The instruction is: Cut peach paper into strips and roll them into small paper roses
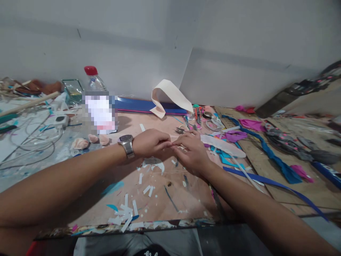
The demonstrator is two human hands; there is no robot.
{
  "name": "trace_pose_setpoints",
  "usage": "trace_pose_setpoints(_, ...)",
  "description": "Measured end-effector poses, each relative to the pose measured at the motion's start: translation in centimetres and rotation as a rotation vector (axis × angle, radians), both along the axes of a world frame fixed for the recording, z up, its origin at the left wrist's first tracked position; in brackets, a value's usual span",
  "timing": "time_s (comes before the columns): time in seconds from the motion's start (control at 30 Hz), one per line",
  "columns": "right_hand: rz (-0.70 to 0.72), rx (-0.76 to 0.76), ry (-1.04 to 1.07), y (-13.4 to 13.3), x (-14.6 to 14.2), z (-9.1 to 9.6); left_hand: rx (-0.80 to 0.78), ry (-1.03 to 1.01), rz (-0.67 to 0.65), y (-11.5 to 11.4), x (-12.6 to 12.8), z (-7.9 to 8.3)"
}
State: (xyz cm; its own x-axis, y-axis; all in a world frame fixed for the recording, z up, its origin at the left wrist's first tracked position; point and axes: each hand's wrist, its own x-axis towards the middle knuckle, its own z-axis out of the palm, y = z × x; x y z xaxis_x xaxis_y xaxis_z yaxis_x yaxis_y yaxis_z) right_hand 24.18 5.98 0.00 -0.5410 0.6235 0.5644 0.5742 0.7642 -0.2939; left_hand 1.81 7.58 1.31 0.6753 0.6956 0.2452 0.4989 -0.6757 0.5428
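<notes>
My left hand (153, 143), with a metal watch (126, 145) on its wrist, meets my right hand (192, 151) over the middle of the table. Both sets of fingers are pinched together at the fingertips. What they hold between them is thin and pale, mostly hidden, and too small to name. Beyond my right hand lies a long whitish-pink strip (226, 145) with a rounded end; whether it joins what my fingers hold is hidden. Small scissors (180, 130) lie just behind my hands. Several peach rolled rosettes (80, 143) sit left of my watch.
A lit phone (102, 113) leans against a red-capped bottle (91, 71). A curled cream strip (170, 90) rests on blue sheets (133, 105) by the wall. White paper scraps (126, 209) lie near the front edge. Blue ribbon (274, 180) and cardboard (266, 170) are at right.
</notes>
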Motion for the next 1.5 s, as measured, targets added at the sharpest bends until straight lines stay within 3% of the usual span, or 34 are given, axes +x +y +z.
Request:
trace_pose_setpoints(0.2, -0.017, 0.006, -0.09, -0.3, 0.0, 0.4, -0.747, -0.276, 0.035, -0.2, 0.2, 0.0)
trace_pose_setpoints(0.27, -0.017, 0.027, -0.105, -0.4, 0.0, 0.6, -0.915, -0.314, -0.009, -0.2, 0.3, -0.3)
trace_pose_setpoints(0.57, -0.017, 0.085, -0.12, -0.3, 0.2, 0.7, -1.144, -0.516, 0.016, -0.4, 0.9, -1.1)
trace_pose_setpoints(0.63, -0.011, 0.09, -0.11, -0.3, 0.2, 0.7, -1.111, -0.498, 0.021, -0.4, 0.9, -0.9)
trace_pose_setpoints(0.7, -0.013, 0.073, -0.098, -0.2, 0.2, 0.6, -0.976, -0.429, 0.029, -0.3, 0.8, -0.7)
trace_pose_setpoints(0.77, -0.02, 0.041, -0.085, -0.1, 0.3, 0.6, -0.695, -0.305, 0.025, -0.2, 0.5, -0.4)
trace_pose_setpoints(0.87, -0.02, 0.006, -0.073, 0.1, 0.4, 0.4, -0.14, -0.052, -0.008, 0.0, 0.2, 0.0)
trace_pose_setpoints(0.97, -0.024, -0.005, -0.056, 0.2, 0.4, 0.4, 0.166, 0.128, -0.007, 0.1, 0.0, 0.0)
trace_pose_setpoints(1.07, -0.036, 0.002, -0.046, 0.3, 0.4, 0.4, 0.189, 0.106, 0.003, 0.1, -0.2, -0.2)
trace_pose_setpoints(1.23, -0.032, 0.022, -0.06, 0.4, 0.4, 0.3, 0.041, -0.056, -0.042, 0.0, -0.3, -0.3)
trace_pose_setpoints(1.5, 0.003, 0.06, -0.067, 0.1, 0.5, 0.8, -0.192, -0.138, -0.011, -0.2, 0.0, 0.0)
